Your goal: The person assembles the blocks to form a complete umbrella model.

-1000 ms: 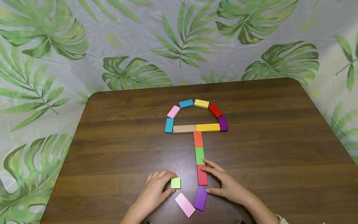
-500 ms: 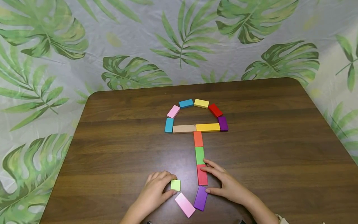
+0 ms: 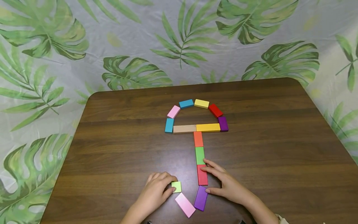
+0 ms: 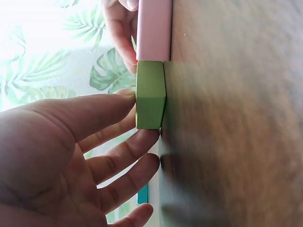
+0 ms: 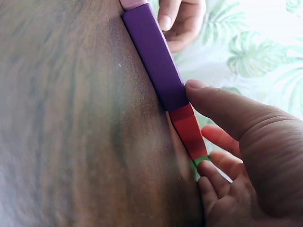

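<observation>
My left hand (image 3: 158,191) pinches a small light green block (image 3: 176,187), thumb at one edge and forefinger at the far side. In the left wrist view the green block (image 4: 150,97) meets the end of a pink block (image 4: 155,30). That pink block (image 3: 185,205) lies slanted, its lower end beside a purple block (image 3: 200,198). My right hand (image 3: 230,188) rests loosely spread, thumb on the purple block's upper corner, fingertips on the red block (image 3: 202,175) and at the edge of the bright green block (image 3: 199,155). The right wrist view shows the thumb on the purple block (image 5: 154,56).
An orange block (image 3: 198,139) continues the column upward to a crossbar of a tan block (image 3: 184,128) and a yellow-orange block (image 3: 208,127). Several coloured blocks, among them a blue one (image 3: 186,103), arch above it. Leaf-patterned cloth stands behind the brown table (image 3: 112,140).
My left hand has slid the light green block toward me, up to the pink block's upper end. The right hand and the other blocks have stayed in place.
</observation>
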`<action>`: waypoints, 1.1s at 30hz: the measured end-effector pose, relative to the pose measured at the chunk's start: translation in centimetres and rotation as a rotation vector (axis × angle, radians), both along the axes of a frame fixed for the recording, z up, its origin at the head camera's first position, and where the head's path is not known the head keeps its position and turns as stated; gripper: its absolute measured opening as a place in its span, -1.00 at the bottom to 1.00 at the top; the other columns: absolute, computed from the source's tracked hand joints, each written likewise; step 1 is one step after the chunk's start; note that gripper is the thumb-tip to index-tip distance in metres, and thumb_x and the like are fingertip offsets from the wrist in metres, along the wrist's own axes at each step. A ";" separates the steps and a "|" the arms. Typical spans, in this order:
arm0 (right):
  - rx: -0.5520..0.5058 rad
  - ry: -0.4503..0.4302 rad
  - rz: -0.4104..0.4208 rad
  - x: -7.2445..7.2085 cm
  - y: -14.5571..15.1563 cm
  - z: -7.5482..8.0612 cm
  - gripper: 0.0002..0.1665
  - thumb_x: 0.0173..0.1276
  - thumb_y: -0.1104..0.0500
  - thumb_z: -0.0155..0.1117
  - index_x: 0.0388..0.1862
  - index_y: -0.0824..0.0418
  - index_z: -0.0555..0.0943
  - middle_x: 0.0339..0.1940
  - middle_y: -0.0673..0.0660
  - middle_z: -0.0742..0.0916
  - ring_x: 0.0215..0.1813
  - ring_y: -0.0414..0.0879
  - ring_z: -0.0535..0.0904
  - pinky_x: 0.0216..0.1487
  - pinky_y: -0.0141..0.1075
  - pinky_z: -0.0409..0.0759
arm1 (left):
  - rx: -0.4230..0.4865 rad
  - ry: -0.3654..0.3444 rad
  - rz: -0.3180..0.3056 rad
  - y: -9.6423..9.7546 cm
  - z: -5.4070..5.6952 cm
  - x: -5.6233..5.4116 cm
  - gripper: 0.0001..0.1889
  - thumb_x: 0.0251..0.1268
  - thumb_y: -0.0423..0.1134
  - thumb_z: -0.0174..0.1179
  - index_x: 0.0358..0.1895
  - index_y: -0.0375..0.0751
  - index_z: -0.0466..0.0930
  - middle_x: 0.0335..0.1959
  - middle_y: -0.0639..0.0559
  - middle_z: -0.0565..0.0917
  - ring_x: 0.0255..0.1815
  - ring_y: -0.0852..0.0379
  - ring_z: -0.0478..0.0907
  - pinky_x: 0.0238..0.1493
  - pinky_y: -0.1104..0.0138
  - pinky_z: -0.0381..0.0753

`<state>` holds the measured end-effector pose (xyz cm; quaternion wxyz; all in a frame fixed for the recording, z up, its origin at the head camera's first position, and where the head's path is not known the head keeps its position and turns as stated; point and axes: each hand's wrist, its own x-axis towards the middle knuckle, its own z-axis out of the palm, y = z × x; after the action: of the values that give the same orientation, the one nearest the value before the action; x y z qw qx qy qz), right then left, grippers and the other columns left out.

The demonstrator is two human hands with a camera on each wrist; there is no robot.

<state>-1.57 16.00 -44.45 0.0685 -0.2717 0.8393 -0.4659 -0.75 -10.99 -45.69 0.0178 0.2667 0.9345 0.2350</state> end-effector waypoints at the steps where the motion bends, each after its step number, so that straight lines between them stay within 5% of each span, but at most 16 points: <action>1: -0.001 0.002 0.000 0.0 0.0 0.0 -0.32 -0.05 0.29 0.43 0.12 0.29 0.45 0.28 0.27 0.32 0.26 0.20 0.20 0.16 -0.57 0.02 | -0.001 0.002 0.000 0.0 0.0 0.0 -0.82 0.08 -0.16 0.23 -0.22 -0.03 0.59 -0.31 0.24 0.54 -0.19 0.19 0.44 -0.03 0.17 0.26; 13: 0.006 0.004 0.001 -0.1 0.0 -0.1 -0.32 -0.05 0.29 0.43 0.12 0.29 0.44 0.28 0.28 0.32 0.25 0.22 0.20 0.16 -0.57 0.02 | -0.017 0.002 0.001 0.0 0.1 0.0 -0.81 0.07 -0.15 0.24 -0.21 -0.03 0.58 -0.32 0.24 0.53 -0.20 0.19 0.44 -0.02 0.18 0.24; 25: 0.019 -0.011 0.007 -0.6 0.9 -3.8 -0.30 0.05 0.03 0.39 0.21 0.03 0.40 0.35 0.05 0.25 0.33 -0.01 0.14 0.21 -0.47 0.05 | -0.007 -0.005 0.012 -0.1 0.4 0.0 -0.74 0.11 -0.11 0.21 -0.13 -0.06 0.56 -0.23 0.20 0.53 -0.14 0.19 0.44 0.02 0.16 0.23; 33: -0.019 -0.050 -0.028 -0.3 1.0 -2.0 -0.36 0.22 0.05 0.23 0.28 0.02 0.31 0.37 0.01 0.22 0.35 -0.10 0.10 0.21 -0.33 0.15 | 0.087 0.137 0.066 -0.7 1.3 -0.7 -0.55 0.07 -0.10 0.25 0.05 -0.14 0.48 -0.01 0.07 0.49 0.01 0.09 0.40 0.01 0.12 0.31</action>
<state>-1.85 16.96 -46.42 0.0806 -0.2490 0.8365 -0.4814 -1.45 -11.65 -44.36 -0.0658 0.2516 0.9307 0.2572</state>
